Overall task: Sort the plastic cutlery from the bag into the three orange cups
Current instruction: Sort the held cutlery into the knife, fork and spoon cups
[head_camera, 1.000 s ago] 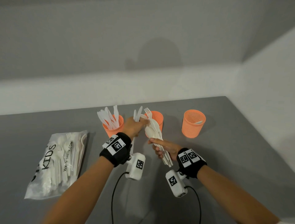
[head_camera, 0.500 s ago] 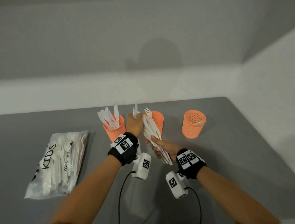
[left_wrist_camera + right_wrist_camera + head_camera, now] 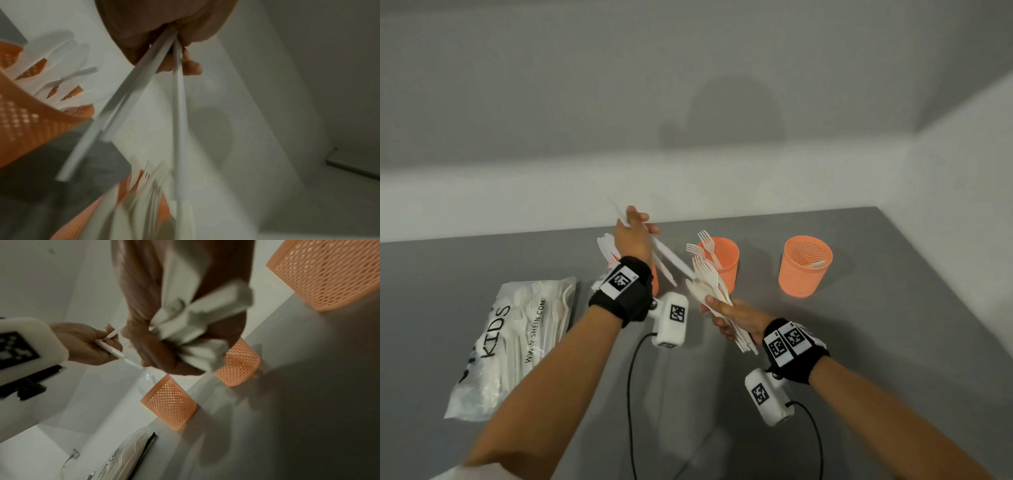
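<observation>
White plastic knives [image 3: 671,260], pinched in left hand [image 3: 635,236] over left orange mesh cup [image 3: 169,402]. Mixed cutlery bundle [image 3: 714,291] gripped by right hand [image 3: 736,315]. Risk: loose pinch, handles splayed, could miss rim.

A second ago the left hand [image 3: 634,240] was at the bundle of cutlery [image 3: 711,284] gripped by the right hand [image 3: 736,317]. It has since drawn away toward the far edge of the surface, above the left cup [image 3: 169,402], pinching two white handles [image 3: 671,258] pulled clear of the bundle.
</observation>
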Tool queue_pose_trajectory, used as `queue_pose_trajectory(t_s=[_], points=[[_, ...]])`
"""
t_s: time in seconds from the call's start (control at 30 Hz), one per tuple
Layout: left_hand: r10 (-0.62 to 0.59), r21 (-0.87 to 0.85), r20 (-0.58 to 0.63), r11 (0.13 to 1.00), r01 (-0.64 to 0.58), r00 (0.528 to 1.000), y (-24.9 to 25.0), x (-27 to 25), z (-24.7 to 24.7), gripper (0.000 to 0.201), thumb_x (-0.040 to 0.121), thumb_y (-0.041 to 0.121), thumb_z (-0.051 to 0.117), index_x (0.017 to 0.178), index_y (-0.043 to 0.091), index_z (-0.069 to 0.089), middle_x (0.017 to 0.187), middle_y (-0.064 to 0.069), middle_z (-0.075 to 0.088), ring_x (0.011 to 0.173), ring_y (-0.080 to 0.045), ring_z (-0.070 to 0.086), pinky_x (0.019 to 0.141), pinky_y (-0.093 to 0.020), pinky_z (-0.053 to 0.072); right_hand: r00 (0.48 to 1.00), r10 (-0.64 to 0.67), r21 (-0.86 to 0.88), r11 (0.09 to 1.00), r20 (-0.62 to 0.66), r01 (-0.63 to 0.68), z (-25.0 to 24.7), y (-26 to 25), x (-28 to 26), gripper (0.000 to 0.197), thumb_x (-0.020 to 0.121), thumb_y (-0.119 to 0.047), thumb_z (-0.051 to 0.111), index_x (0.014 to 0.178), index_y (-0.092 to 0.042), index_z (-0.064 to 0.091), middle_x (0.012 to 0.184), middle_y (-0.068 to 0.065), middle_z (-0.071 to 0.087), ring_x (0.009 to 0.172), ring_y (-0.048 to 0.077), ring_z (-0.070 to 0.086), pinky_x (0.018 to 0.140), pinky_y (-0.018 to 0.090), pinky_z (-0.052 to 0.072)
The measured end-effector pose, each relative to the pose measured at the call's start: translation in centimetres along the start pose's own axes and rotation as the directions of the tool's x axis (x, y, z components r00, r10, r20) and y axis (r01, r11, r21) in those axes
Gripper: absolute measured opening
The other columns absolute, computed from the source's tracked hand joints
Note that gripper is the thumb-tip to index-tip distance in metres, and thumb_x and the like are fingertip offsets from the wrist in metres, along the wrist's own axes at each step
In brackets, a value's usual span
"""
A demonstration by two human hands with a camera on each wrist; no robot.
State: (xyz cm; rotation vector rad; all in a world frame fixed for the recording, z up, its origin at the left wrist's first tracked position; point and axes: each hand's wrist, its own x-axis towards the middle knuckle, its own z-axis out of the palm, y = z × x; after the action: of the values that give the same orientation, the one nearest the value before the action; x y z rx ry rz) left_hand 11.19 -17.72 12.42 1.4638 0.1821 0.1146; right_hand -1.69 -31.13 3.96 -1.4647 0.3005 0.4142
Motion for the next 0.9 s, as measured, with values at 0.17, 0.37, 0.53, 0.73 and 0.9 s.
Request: queue_pose_trajectory(t_s=[0.17, 0.37, 0.53, 0.73, 0.9], points=[[0.154, -0.121, -0.133, 0.978, -0.170, 0.979, 2.9, 3.5, -0.6, 0.028, 0.095, 0.036, 0.047, 0.081, 0.012, 0.050, 0.063, 0.000, 0.045, 0.043, -0.010, 0.042, 0.041, -0.021, 0.040, 0.996, -0.003, 0.023, 1.000, -0.093, 0.005, -0.4, -0.2, 0.2, 0.023, 0.093, -0.039, 0.050, 0.086, -0.018, 0.055, 0.058, -0.004, 0.033, 0.039, 0.002, 0.029, 0.040, 0.013, 0.027], [0.306, 0.073, -0.170, 0.952, -0.297, 0.937, 2.0, 6.4, -1.5, 0.050, 0.079, 0.058, 0.057, 0.055, 0.021, 0.032, 0.054, -0.001, 0.032, 0.057, -0.023, 0.033, 0.055, -0.035, 0.032, 0.984, -0.034, 0.088, 0.995, -0.174, 0.050, -1.1, -0.3, 1.1, 0.023, 0.088, -0.029, 0.062, 0.073, -0.018, 0.048, 0.046, -0.008, 0.041, 0.035, 0.003, 0.029, 0.036, 0.014, 0.028], [0.279, 0.174, -0.089, 0.950, -0.261, 0.956, -3.0, 6.9, -2.3, 0.048, 0.088, 0.049, 0.054, 0.056, 0.019, 0.035, 0.056, -0.007, 0.037, 0.058, -0.022, 0.039, 0.055, -0.031, 0.035, 0.978, -0.033, 0.109, 0.992, -0.204, 0.056, -1.1, 0.1, 1.5, 0.033, 0.089, -0.028, 0.060, 0.064, -0.016, 0.043, 0.040, -0.008, 0.039, 0.031, 0.003, 0.031, 0.035, 0.015, 0.029], [0.228, 0.337, 0.054, 0.912, -0.233, 0.972, -6.2, 6.8, -3.1, 0.016, 0.092, 0.026, 0.053, 0.079, 0.019, 0.047, 0.072, -0.008, 0.057, 0.070, -0.023, 0.057, 0.072, -0.030, 0.048, 0.987, -0.030, 0.126, 0.991, -0.160, 0.051, -0.8, 0.0, 1.0, 0.023, 0.092, -0.029, 0.056, 0.073, -0.017, 0.049, 0.041, -0.009, 0.039, 0.032, 0.002, 0.032, 0.036, 0.014, 0.029], [0.376, 0.391, 0.016, 0.850, -0.352, 0.926, -4.8, 5.4, -3.2, 0.017, 0.090, 0.015, 0.053, 0.100, 0.002, 0.059, 0.093, -0.001, 0.060, 0.085, -0.010, 0.052, 0.081, -0.019, 0.040, 0.987, -0.026, 0.130, 0.990, -0.157, 0.046, -0.5, 0.0, 0.7, 0.021, 0.092, -0.031, 0.056, 0.077, -0.016, 0.051, 0.041, -0.010, 0.038, 0.035, 0.003, 0.037, 0.039, 0.016, 0.037]])
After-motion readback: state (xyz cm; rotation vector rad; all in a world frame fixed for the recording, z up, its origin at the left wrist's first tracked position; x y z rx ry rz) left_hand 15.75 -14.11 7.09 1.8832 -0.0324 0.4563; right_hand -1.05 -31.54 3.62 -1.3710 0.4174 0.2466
